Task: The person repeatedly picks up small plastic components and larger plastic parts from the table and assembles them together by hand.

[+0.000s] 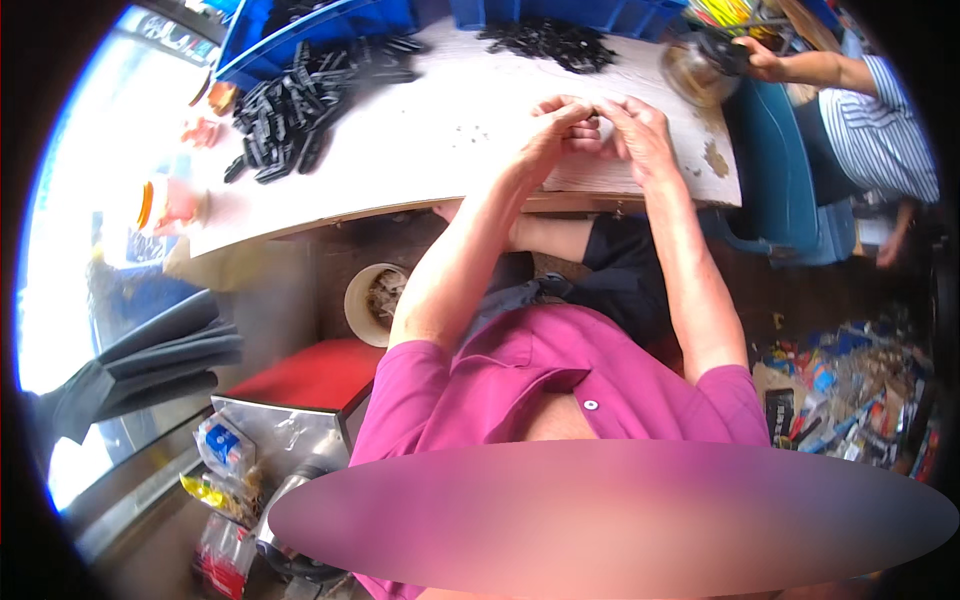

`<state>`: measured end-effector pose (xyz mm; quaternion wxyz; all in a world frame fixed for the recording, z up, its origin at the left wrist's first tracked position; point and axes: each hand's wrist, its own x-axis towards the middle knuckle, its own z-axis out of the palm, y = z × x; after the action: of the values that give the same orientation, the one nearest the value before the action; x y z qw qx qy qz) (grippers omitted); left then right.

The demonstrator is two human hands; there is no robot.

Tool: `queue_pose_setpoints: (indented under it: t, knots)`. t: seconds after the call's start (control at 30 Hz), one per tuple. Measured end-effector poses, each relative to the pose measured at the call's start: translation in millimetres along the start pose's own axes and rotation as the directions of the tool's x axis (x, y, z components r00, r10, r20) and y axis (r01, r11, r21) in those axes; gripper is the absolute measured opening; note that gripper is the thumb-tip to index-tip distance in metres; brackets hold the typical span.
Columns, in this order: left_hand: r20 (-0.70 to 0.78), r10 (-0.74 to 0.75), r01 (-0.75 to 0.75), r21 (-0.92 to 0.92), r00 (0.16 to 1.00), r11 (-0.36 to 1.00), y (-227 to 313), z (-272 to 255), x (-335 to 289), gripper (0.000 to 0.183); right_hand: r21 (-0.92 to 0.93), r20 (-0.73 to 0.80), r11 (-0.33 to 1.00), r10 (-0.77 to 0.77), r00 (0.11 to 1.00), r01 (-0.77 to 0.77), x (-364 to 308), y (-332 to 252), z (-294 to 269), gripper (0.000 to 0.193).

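Observation:
Above the front edge of the pale table, my left hand and my right hand meet, fingertips closed together. Between them is a tiny dark piece, mostly covered by the fingers and too small to name. To the left lies a heap of long black plastic pieces. Beyond my hands, small black parts are spread in a second pile. A few tiny bits lie on the tabletop left of my hands.
Blue bins stand along the back. At right, a person's hand holds a glass pot by its handle, near a teal bin. An orange-lidded jar sits at the left edge. Below are a bucket and mixed litter.

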<state>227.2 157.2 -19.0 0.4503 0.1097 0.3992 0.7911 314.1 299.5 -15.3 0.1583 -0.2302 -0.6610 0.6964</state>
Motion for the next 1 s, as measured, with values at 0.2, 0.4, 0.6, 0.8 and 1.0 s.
queue_pose_setpoints:
  t: [0.2, 0.4, 0.6, 0.8, 1.0]
  knots:
    - [-0.081, 0.063, -0.067, -0.053, 0.995, 0.996, -11, -1, -3, 0.015, 0.131, 0.048, 0.991, 0.000, 0.999, -0.006, -7, -6, 4, 0.022]
    - [-0.093, 0.082, -0.090, -0.088, 0.992, 0.992, -12, -3, -5, 0.012, 0.117, 0.114, 0.990, -0.093, 0.989, 0.079, -10, -2, 7, 0.021]
    - [-0.082, 0.206, -0.191, 0.159, 0.975, 0.969, -10, 1, -18, 0.014, 0.121, 0.132, 0.992, -0.043, 0.990, 0.027, -13, -2, -3, 0.019]
    - [0.032, 0.906, -0.159, 0.986, 0.422, 0.039, 54, -109, -24, 0.033, 0.272, 0.134, 0.962, -0.064, 0.989, 0.025, -11, 2, 2, 0.017]
    - [0.109, 0.737, 0.323, 0.849, 0.667, -0.418, 105, -134, -28, 0.029, 0.231, 0.093, 0.973, -0.039, 0.995, 0.017, -9, 3, -1, 0.014]
